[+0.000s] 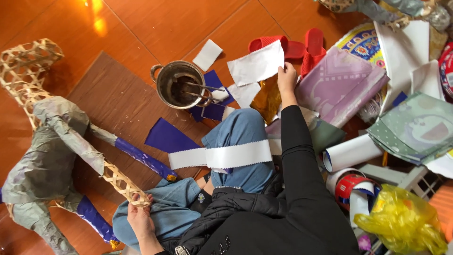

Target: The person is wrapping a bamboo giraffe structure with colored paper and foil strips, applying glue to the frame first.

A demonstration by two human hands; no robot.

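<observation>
Down on the wooden floor point(141, 28) I sit with my legs folded, and the biggest thing before me is the woven bamboo animal frame point(45, 137) on my left, partly covered in grey paper, with two of its legs wrapped in shiny purple. My left hand point(138, 215) is closed around the bare bamboo end of one leg, near my knee, fingers curled over the weave. To my right lies a heap of patterned paper sheets point(339, 82), lilac and green, with white paper rolls point(351, 152) and a yellow plastic bag point(401, 222) just beside them. Across my blue jeans point(243, 130) rests a long white paper strip point(219, 157) with a zigzag edge. Purple paper pieces point(167, 137) lie on the floor between my knee and a round metal pot point(179, 84), which has sticks standing in dark stuff inside. A pair of red slippers point(295, 47) sits beyond the paper heap. My right hand point(287, 78) is stretched out ahead, fingers pinched on the edge of a white paper piece point(257, 63) with a jagged border, lifted just above the floor near the pot. A smaller white scrap point(207, 54) lies apart beyond the pot.
</observation>
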